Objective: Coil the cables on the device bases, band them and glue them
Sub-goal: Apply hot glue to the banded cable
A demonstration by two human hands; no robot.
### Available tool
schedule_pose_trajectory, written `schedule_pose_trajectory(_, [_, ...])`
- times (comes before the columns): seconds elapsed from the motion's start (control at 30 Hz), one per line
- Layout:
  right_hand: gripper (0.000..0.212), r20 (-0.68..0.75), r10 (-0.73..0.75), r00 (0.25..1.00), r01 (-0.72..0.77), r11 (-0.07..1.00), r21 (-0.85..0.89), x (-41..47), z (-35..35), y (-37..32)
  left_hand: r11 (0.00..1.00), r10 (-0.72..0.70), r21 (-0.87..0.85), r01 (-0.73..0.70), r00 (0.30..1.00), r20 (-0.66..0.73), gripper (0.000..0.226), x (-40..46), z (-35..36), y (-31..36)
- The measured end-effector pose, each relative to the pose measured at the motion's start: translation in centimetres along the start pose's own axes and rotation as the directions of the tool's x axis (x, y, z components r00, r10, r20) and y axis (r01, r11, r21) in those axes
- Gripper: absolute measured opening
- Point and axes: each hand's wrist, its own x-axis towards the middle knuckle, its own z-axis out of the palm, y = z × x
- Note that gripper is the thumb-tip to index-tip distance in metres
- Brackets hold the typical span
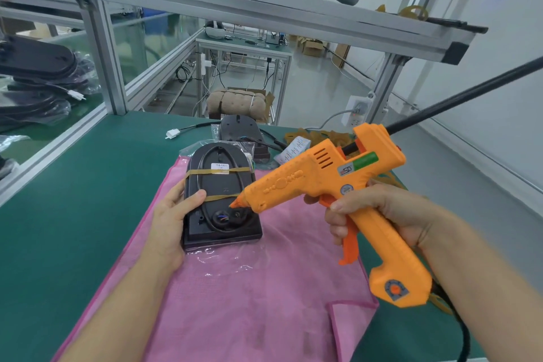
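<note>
Glue step: your left hand (169, 217) grips the banded device base (221, 200) on the pink cloth (264, 288); right hand (379, 214) wraps the glue gun (329, 185), finger on trigger. Next, nozzle to cable exit w/ a gentle squeeze.

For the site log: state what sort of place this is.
Likely an electronics assembly workshop: a green-matted workbench framed in aluminium profile, stacked black device bases to the left, and an orange glue gun aimed at a banded base.

Banded black base (221, 203) on pink cloth (264, 288)
</note>
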Motion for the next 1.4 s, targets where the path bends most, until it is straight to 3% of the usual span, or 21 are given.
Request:
schedule_pose_trajectory(0.17, [0.041, -0.154, -0.019, 0.988, 0.075, 0.928, 0.365, 1.5, -1.4, 1.2, 0.994, -0.009, -0.110, 0.001, 0.997, -0.071, 0.037, -0.2, 0.0, 0.3])
schedule_pose_trajectory(0.27, [0.040, -0.194, 0.014, 0.981, 0.082, 0.873, 0.480, 2.4, -2.6, 1.9, 0.980, -0.047, -0.198, 0.026, 0.994, -0.102, 0.030, -0.1, -0.5, 0.7])
schedule_pose_trajectory(0.4, [0.037, -0.154, 0.099, 0.983, -0.018, 0.889, 0.458, 4.2, -2.4, 3.5, 0.958, -0.100, -0.278, 0.069, 0.990, -0.098, 0.030, -0.1, -0.9, 0.6])
schedule_pose_trajectory(0.57, [0.012, -0.103, 0.166, 0.981, -0.104, 0.889, 0.445, 7.1, -0.6, 5.0, 0.973, -0.087, -0.221, 0.070, 0.994, -0.072, 0.024, -0.2, -0.7, 0.6])
schedule_pose_trajectory(0.67, [0.017, -0.165, 0.230, 0.959, -0.147, 0.903, 0.404, 7.8, -0.5, 5.5, 0.983, -0.073, -0.172, 0.061, 0.995, -0.063, 0.044, -0.4, -0.5, 0.8])
schedule_pose_trajectory(0.73, [0.016, -0.315, 0.277, 0.908, -0.186, 0.938, 0.291, 8.1, -0.7, 5.9, 0.987, -0.056, -0.155, 0.047, 0.997, -0.053, 0.055, -0.5, -0.1, 1.0])
schedule_pose_trajectory(0.83, [0.032, -0.594, 0.211, 0.776, -0.340, 0.934, -0.112, 7.9, -0.6, 6.4, 0.991, -0.008, -0.137, -0.002, 0.998, -0.067, 0.049, -0.5, 0.5, 1.0])
schedule_pose_trajectory(0.87, [0.036, -0.637, 0.153, 0.756, -0.410, 0.868, -0.279, 7.7, -0.3, 6.3, 0.991, 0.011, -0.132, -0.020, 0.998, -0.066, 0.044, -0.5, 0.7, 1.0])
schedule_pose_trajectory(0.93, [0.040, -0.676, 0.004, 0.737, -0.538, 0.610, -0.582, 7.3, 0.1, 5.9, 0.991, 0.036, -0.129, -0.042, 0.998, -0.052, 0.040, -0.6, 1.1, 1.0])
schedule_pose_trajectory(1.0, [0.040, -0.689, -0.171, 0.704, -0.603, 0.368, -0.708, 7.2, 1.0, 5.3, 0.991, 0.040, -0.127, -0.046, 0.998, -0.043, 0.040, -0.7, 1.2, 1.1])
schedule_pose_trajectory(1.07, [0.031, -0.641, -0.374, 0.670, -0.561, 0.310, -0.767, 7.5, 1.8, 4.8, 0.990, 0.040, -0.136, -0.046, 0.998, -0.044, 0.043, -0.8, 1.1, 1.2])
schedule_pose_trajectory(1.1, [0.030, -0.599, -0.449, 0.663, -0.470, 0.374, -0.800, 7.8, 2.4, 4.5, 0.990, 0.042, -0.134, -0.048, 0.998, -0.045, 0.046, -0.9, 1.2, 1.3])
schedule_pose_trajectory(1.17, [0.052, -0.538, -0.431, 0.725, -0.164, 0.650, -0.742, 8.5, 4.1, 4.2, 0.991, 0.045, -0.123, -0.049, 0.998, -0.037, 0.050, -1.0, 1.4, 1.6])
schedule_pose_trajectory(1.23, [0.074, -0.416, -0.254, 0.873, 0.060, 0.903, -0.426, 9.1, 6.3, 3.9, 0.992, 0.044, -0.119, -0.047, 0.998, -0.035, 0.052, -1.1, 1.7, 1.8])
schedule_pose_trajectory(1.3, [0.061, -0.262, -0.172, 0.950, 0.121, 0.973, -0.199, 10.2, 7.8, 4.5, 0.991, 0.034, -0.126, -0.041, 0.998, -0.053, 0.052, -1.2, 1.8, 2.3])
schedule_pose_trajectory(1.4, [0.048, -0.260, -0.217, 0.941, 0.203, 0.976, -0.079, 11.8, 9.0, 4.4, 0.992, 0.019, -0.126, -0.030, 0.996, -0.090, 0.049, -1.2, 1.3, 3.5])
